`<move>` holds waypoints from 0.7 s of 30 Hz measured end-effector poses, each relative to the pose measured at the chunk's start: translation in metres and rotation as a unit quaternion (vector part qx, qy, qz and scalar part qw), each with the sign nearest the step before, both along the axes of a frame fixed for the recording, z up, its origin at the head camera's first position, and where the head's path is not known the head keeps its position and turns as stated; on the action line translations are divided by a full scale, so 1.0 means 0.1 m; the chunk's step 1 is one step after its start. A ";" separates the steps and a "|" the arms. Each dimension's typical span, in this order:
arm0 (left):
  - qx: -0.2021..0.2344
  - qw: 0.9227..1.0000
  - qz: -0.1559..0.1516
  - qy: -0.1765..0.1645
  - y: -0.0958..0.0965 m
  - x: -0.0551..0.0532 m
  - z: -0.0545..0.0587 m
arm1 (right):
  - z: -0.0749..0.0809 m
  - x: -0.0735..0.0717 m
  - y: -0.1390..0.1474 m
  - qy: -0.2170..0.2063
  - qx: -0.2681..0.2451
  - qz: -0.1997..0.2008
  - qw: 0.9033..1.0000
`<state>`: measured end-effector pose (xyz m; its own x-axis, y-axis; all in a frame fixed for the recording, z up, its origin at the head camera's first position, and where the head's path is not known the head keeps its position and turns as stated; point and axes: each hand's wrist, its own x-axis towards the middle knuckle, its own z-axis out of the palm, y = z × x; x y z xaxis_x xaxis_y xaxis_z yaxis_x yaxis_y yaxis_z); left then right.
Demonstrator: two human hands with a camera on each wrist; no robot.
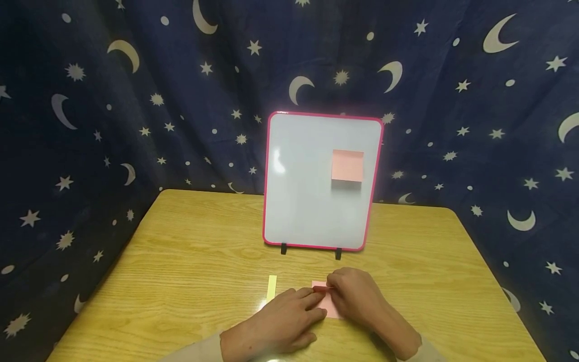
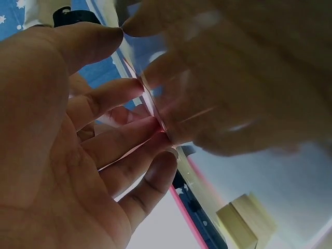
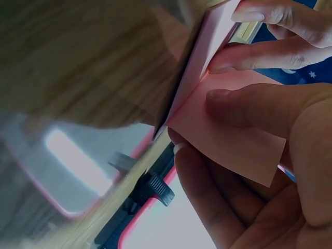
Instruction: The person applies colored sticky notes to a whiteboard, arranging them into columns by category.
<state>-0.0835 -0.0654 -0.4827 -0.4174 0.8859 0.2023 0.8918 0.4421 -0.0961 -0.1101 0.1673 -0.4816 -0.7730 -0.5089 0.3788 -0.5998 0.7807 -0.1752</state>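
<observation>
On the bench [image 1: 194,261], in front of the whiteboard [image 1: 307,201], lies a pink pad [image 1: 332,310], between the two hands. The right hand [image 1: 357,295] pinches a pink sheet [image 3: 249,150] between thumb and fingers, its free part bent up off the pad. The left hand [image 1: 288,321] has its fingers extended, their tips resting on the pad. Just beyond the left hand, partly hidden by it, is a yellow strip [image 1: 271,287]. The whiteboard stands upright on black feet [image 1: 283,248], with a pink note [image 1: 347,166] on its upper right; a starry curtain [image 1: 181,90] hangs behind.
</observation>
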 end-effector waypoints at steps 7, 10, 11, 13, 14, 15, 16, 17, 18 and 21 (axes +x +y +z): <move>-0.008 1.000 0.004 0.001 0.00 0.00 0.00 | 0.02 -0.02 0.00 -0.014 0.005 -0.002 1.000; -0.011 1.000 0.005 0.002 0.00 0.00 -0.01 | 0.03 -0.03 0.01 -0.017 0.009 -0.004 1.000; -0.011 1.000 0.005 0.001 0.00 0.00 -0.01 | 0.03 -0.04 0.01 -0.017 0.009 -0.004 1.000; -0.011 1.000 0.006 0.001 0.00 0.00 0.00 | 0.03 -0.05 0.02 -0.014 0.010 -0.002 1.000; -0.012 1.000 0.007 -0.002 0.00 0.00 0.00 | 0.02 -0.05 0.03 -0.011 0.011 0.000 1.000; -0.012 1.000 0.007 -0.004 0.00 0.00 0.00 | 0.02 -0.06 0.03 -0.009 0.011 0.001 1.000; -0.013 1.000 0.007 -0.007 0.00 0.00 0.00 | 0.02 -0.06 0.03 -0.008 0.011 0.003 1.000; -0.014 1.000 0.008 -0.008 0.00 0.00 0.00 | 0.03 -0.06 0.03 -0.011 0.010 0.004 1.000; -0.015 1.000 0.008 -0.008 0.00 0.01 0.01 | 0.02 -0.07 0.03 -0.013 0.010 0.003 1.000; -0.015 1.000 0.008 -0.008 0.00 0.01 0.01 | 0.02 -0.07 0.03 -0.022 0.010 -0.001 1.000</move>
<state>-0.0826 -0.0655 -0.4816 -0.4352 0.8843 0.1691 0.8857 0.4542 -0.0961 -0.1175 0.1707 -0.4792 -0.7903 -0.5139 0.3337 -0.5896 0.7860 -0.1857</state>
